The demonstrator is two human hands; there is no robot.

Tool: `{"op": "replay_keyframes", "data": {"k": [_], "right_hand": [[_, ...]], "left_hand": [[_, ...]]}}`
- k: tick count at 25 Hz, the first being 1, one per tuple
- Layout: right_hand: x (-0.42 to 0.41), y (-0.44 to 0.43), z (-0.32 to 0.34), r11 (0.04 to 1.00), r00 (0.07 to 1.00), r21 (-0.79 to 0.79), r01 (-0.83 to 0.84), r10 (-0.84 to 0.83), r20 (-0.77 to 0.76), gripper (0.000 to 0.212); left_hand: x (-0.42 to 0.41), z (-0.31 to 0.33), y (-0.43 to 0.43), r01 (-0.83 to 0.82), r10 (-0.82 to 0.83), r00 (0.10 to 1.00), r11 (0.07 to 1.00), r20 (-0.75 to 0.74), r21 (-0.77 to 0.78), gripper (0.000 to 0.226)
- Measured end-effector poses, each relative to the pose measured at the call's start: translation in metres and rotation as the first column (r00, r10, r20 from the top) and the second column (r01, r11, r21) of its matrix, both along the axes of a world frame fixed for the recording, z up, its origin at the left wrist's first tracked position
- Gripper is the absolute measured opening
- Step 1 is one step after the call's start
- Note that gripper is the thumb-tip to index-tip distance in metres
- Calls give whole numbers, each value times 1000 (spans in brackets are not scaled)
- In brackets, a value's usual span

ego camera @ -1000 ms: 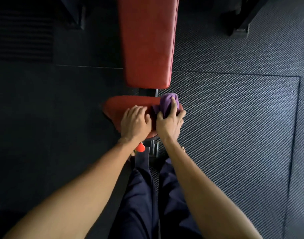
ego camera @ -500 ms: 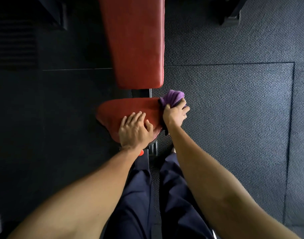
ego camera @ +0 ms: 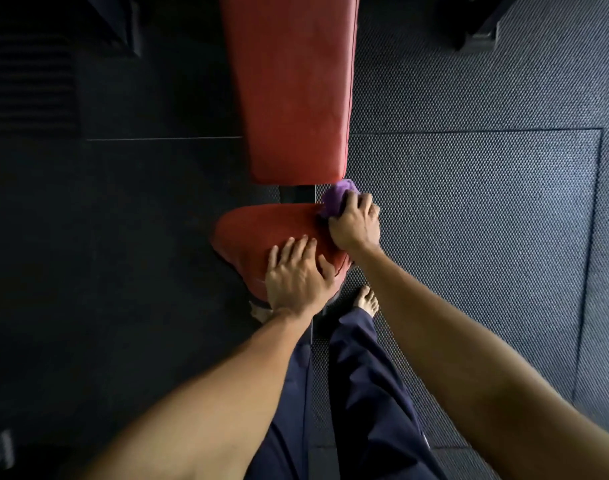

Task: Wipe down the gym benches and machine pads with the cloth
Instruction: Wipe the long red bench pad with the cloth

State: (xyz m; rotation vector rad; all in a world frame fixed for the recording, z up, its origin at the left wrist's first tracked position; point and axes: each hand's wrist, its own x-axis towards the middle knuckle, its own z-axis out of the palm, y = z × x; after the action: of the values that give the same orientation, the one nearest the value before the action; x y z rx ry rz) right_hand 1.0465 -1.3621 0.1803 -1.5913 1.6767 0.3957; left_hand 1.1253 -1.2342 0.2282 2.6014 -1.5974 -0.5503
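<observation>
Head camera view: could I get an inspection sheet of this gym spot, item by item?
Surface: red seat pad, with the long red back pad beyond it and a gap between them.
Job's things: purple cloth, bunched at the seat pad's far right corner.
Clutter: nothing seen.
Hands: left hand rests flat on the seat pad; right hand grips the purple cloth.
Cables: nothing seen.
Surroundings: dark textured rubber floor; bare foot by the bench; dark equipment base at top right.
</observation>
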Motion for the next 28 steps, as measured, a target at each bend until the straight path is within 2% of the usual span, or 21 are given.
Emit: {"op": "replay_keyframes", "data": {"k": [2, 6, 10, 13, 15, 17, 21, 25, 28], "right_hand": [[0, 19, 22, 992, 991, -72, -108, 113, 69, 67], [-4, 22, 30, 966, 976, -156, -208, 214, 26, 62], [17, 0, -1, 928, 920, -79, -365, 372, 123, 51], [29, -19, -34, 853, 842, 4, -521, 513, 166, 46], [28, -38, -47, 862, 858, 49, -504, 494, 142, 44], [17, -45, -46, 910, 910, 75, -407, 398, 115, 43], [-11, -8, -7, 945, 939, -38, -324, 326, 109, 39], [8, -5, -15, 886, 856, -123, -448, 464, 229, 30], [24, -44, -51, 854, 841, 8, -520, 510, 182, 33]], "left_hand": [[1, 4, -1, 3, -2, 1000, 1000, -23, 8, 49], [2, 6, -3, 20, -19, 1000, 999, -22, 31, 49], [1, 5, -4, -7, 9, 999, 1000, -40, 29, 48], [2, 3, -4, -15, 17, 999, 998, -45, 60, 50], [3, 2, -4, -13, 16, 998, 998, -55, 55, 49], [2, 4, -3, -17, 20, 998, 999, -59, 51, 48], [3, 6, -5, -26, 28, 998, 999, -55, 36, 48], [3, 6, -5, -16, 19, 998, 999, -57, 51, 49], [2, 5, -5, -21, 22, 1000, 999, -23, 46, 47]]}}
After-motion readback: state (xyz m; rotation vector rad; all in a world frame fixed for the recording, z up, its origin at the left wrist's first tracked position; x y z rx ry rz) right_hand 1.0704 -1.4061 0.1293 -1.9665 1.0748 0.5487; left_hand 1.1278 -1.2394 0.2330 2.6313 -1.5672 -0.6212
